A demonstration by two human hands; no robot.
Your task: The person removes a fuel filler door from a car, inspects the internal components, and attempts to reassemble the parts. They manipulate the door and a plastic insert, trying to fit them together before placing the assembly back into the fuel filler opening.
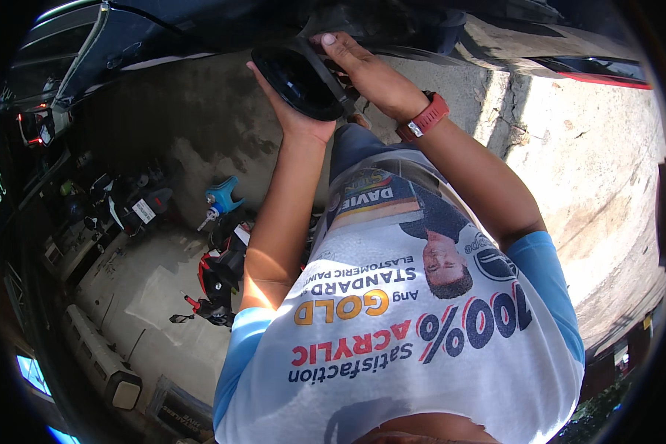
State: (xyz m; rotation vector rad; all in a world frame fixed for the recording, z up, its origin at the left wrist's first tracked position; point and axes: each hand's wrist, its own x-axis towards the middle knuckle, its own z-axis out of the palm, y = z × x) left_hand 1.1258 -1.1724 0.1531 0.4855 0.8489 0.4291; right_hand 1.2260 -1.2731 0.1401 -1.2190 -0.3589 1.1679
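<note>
Up near the top of the view, we hold a black car side mirror with both hands. Our left hand is under it, open like a cup, with the palm and fingers pressed against its rounded back. Our right hand comes over from the other side, fingers curled around its upper edge, thumb up by the dark car body. A red wristwatch sits on that arm. So the mirror is off the ground, held between our two hands, just beside the car.

We think the mirror is light enough for one hand, but it is not soft. Its shell looks hard and smooth, so it could slip. The glass face looks shiny and could crack if it falls on the concrete floor below. We judge the best place to hold it is the thick shell at the back and the rim, not the glass.

Down on our left stand parked motorbikes and a small blue thing, well apart from our hands. We wear a white shirt with blue sleeves.
</note>
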